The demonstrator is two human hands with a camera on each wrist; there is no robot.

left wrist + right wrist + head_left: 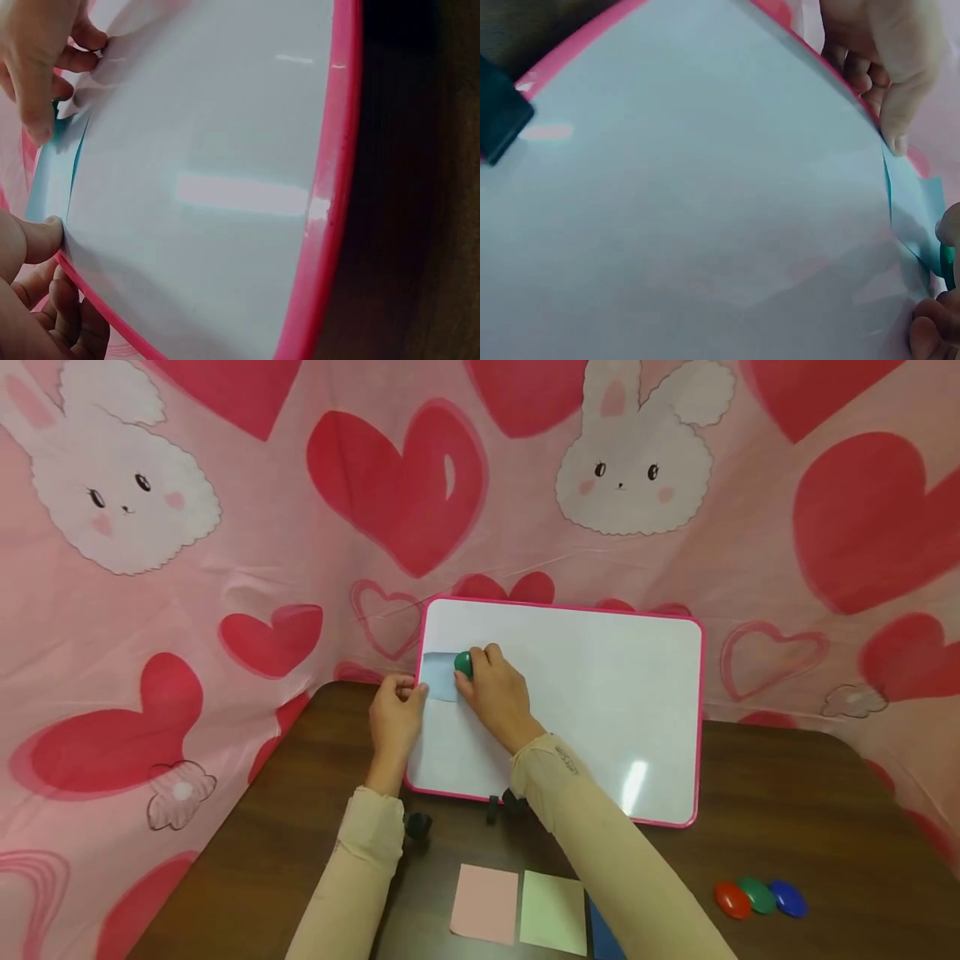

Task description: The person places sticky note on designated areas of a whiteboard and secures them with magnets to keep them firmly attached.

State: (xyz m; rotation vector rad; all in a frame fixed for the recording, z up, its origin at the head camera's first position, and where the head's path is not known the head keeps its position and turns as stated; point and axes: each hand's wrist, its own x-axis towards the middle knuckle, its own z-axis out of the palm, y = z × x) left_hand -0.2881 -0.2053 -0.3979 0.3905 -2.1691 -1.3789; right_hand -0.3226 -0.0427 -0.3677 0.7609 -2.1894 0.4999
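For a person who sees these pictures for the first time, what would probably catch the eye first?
Probably the big red hearts and white bunny heads on the pink backdrop behind the table. Then the pink-rimmed whiteboard in the middle: the left hand grips its left edge, while the right hand pinches a green disc at a light blue paper.

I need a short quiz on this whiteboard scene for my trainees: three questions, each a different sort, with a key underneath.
1. True or false: the left hand grips the left edge of the whiteboard.
2. Multiple choice: at the light blue note, what colour is the pinched disc in the right hand? (a) red (b) green (c) blue
3. Count: how many loose discs lie on the table?

Key:
1. True
2. b
3. Three: red, green and blue
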